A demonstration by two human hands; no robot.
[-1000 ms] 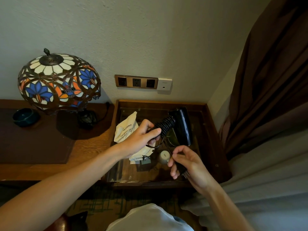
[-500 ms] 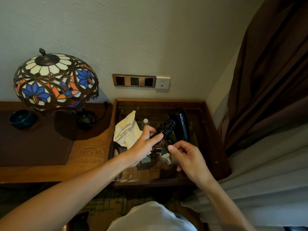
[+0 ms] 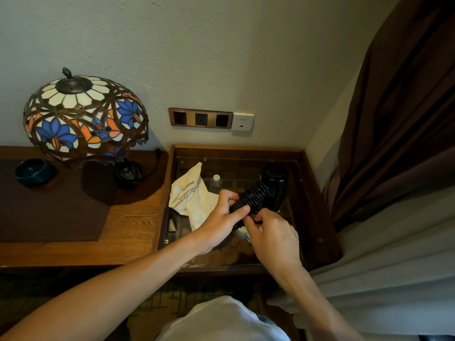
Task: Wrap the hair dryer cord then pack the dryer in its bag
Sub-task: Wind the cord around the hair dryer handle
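A black hair dryer [image 3: 274, 182] hangs above the glass-topped side table [image 3: 312, 193], its handle wound tightly with the black cord [image 3: 254, 195]. My left hand [image 3: 222, 220] grips the lower end of the wrapped handle. My right hand [image 3: 273, 236] pinches the loose end of the cord right below the handle, touching my left fingers. The plug is hidden behind my hands. A cream cloth bag [image 3: 192, 196] with printed lettering lies crumpled on the glass to the left of the dryer.
A stained-glass lamp [image 3: 85, 118] and a dark bowl [image 3: 33, 171] stand on the wooden desk [image 3: 128, 225] at left. A socket strip [image 3: 200, 118] is on the wall. A small bottle [image 3: 216, 180] shows under the glass. Brown curtain [image 3: 403, 107] and grey fabric [image 3: 394, 254] crowd the right.
My right hand has come up from below the dryer to meet my left hand at the handle's end. The dangling loop of cord has been taken in.
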